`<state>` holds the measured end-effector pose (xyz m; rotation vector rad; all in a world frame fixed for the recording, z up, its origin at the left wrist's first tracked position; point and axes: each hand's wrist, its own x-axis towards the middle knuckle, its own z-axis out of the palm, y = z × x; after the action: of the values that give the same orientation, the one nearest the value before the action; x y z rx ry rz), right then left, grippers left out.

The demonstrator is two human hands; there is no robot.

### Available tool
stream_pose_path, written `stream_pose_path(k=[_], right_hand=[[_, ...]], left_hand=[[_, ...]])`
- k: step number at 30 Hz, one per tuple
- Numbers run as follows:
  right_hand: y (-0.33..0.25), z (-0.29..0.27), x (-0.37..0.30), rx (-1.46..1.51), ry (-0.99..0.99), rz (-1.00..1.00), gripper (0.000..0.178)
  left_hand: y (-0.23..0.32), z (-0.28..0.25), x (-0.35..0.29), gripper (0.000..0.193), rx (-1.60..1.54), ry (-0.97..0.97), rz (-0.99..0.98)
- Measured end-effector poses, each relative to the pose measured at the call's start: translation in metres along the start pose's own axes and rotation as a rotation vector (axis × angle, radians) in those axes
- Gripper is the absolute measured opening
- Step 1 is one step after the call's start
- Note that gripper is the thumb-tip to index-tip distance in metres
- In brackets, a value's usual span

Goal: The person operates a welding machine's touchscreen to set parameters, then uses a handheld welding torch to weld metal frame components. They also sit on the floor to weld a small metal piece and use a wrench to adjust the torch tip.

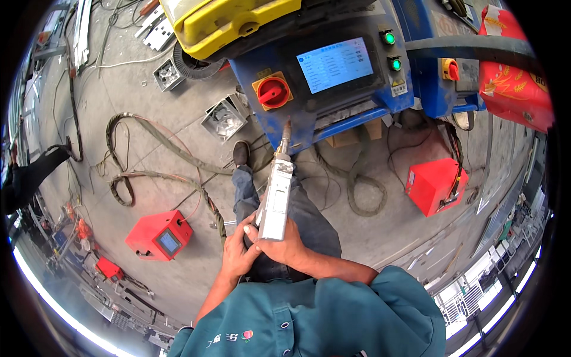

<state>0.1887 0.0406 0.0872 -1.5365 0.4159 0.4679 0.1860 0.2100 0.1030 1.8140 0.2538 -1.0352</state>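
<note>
A silver handheld welding gun (275, 199) with a narrow copper-coloured tip points away from me, toward the blue machine cabinet (303, 122). My right hand (286, 244) is closed round the rear of the gun from the right. My left hand (238, 254) is closed at its left and underside, and its fingers meet the right hand there. The gun body hides part of both grips. On the cabinet are a lit screen (335, 65), a red rotary switch (273, 92) on a yellow plate, and two green lit buttons (395, 63).
Thick sheathed cables (160, 143) loop over the floor. Red box machines stand at left (157, 235) and right (437, 185). Metal bins (225, 119) of small parts sit left of the cabinet. A yellow case (229, 24) rests on top; a red sack (514, 89) hangs at far right.
</note>
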Motion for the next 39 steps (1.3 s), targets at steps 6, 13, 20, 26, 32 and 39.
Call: stream_pose_path(k=[6,13,20,26,32,39], right_hand=[[-0.0017,-0.0019,0.0011,-0.009,-0.01,0.004,0.046],[-0.0051,-0.0024,0.0005,0.033,-0.005,0.044,0.047],[-0.0001,-0.0022,-0.0002,0.004,-0.025,0.046,0.048],[-0.0005,-0.001,-0.0011,0.016,-0.012,0.061,0.052],[-0.0017,-0.0018,-0.0001,0.01,-0.026,0.078,0.053],[-0.0041,-0.0026,0.0009,0.062,-0.034,0.103,0.047]], left_hand=[[-0.0022,0.0012,-0.0002,0.09,-0.003,-0.003,0.003],[-0.0021,0.0006,0.0002,0.092,0.008,-0.006,-0.001],[-0.0032,0.0017,0.0007,0.089,0.006,0.0,0.017],[-0.0032,0.0023,0.0003,0.088,0.009,0.011,0.027],[-0.0038,0.0008,0.0011,0.088,-0.006,0.001,0.038],[0.0015,-0.001,0.0015,0.089,0.008,-0.004,0.021]])
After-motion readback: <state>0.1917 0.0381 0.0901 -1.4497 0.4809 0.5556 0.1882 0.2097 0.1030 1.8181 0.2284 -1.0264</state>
